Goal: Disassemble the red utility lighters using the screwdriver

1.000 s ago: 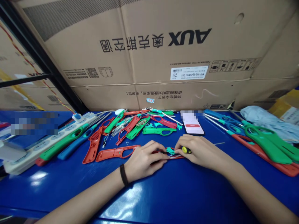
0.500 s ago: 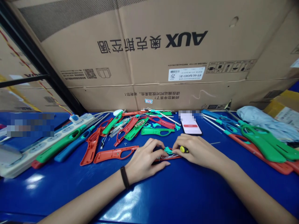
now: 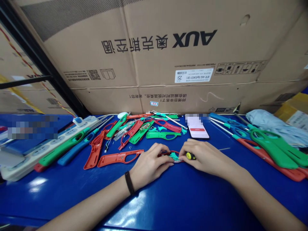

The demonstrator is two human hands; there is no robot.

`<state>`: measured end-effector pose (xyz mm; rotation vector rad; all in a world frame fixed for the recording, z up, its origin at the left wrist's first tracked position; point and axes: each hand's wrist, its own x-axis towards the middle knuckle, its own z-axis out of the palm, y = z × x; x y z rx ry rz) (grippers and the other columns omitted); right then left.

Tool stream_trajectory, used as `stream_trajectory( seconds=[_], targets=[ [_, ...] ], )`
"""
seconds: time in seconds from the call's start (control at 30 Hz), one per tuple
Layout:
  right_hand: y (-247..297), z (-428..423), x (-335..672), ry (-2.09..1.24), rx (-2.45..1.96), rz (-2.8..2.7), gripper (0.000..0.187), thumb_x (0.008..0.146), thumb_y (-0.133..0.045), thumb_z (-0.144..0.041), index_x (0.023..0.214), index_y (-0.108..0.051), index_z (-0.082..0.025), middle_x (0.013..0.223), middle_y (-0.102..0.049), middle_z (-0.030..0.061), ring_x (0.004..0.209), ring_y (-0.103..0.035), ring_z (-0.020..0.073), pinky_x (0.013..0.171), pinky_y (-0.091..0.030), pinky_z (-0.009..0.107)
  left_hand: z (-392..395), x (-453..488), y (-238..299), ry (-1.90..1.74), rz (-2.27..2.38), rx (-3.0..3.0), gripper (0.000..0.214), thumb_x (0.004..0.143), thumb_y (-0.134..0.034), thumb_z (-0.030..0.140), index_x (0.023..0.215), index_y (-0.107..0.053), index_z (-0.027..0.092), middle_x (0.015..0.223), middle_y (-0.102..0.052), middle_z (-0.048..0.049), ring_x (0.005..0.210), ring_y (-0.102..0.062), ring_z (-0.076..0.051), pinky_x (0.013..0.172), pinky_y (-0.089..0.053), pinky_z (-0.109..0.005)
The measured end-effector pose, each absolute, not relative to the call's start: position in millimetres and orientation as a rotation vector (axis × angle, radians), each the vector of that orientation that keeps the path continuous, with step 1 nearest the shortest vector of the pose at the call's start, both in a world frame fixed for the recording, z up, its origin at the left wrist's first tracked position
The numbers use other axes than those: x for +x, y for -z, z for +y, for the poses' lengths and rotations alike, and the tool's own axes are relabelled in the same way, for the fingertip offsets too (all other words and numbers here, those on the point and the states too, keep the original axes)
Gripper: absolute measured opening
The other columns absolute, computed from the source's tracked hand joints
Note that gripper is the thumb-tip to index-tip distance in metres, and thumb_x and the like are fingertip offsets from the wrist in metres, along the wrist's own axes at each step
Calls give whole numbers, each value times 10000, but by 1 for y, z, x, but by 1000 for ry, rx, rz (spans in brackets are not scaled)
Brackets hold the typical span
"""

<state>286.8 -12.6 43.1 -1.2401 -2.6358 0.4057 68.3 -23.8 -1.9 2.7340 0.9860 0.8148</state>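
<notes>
Though left hand (image 3: pixel 150 166), right hand (image 3: pixel 204 157) cover red shell (image 3: pixel 173 151), middle hidden.

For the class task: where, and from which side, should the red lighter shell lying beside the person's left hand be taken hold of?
Grip the looped end of the red plastic lighter shell, coming from the right, where the left hand is close. The open loop probably offers a rim to pinch, and because the shell lies flat on the blue bench, that end looks easiest to lift.
</notes>
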Motion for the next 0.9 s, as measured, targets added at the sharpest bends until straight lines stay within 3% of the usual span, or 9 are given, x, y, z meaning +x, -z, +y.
stream_trajectory(
  seconds=[0.37, 0.9],
  targets=[
    [-43, -14, 284, -284, -1251, -2664, 99, 832, -565, -147, 819, -650, -197, 834, -648, 21, 757, -604, 161, 628, -417, 251, -27, 60, 0, -776, 958, 2776, 212, 918, -497, 243, 1082, -631, 252, 1048, -601, -38, 961, -545, -158, 764, -527, -282],
    [-46, -17, 280, -153, -1205, -2730, 121, 813, -560, -64, 837, -634, -156, 844, -644, 45, 781, -605, 178, 641, -453, 271, -26, 55, 3, -876, 942, 2747, 212, 908, -519, 250, 1059, -667, 254, 1022, -636, -40, 873, -603, -143, 759, -538, -283]
  ],
)
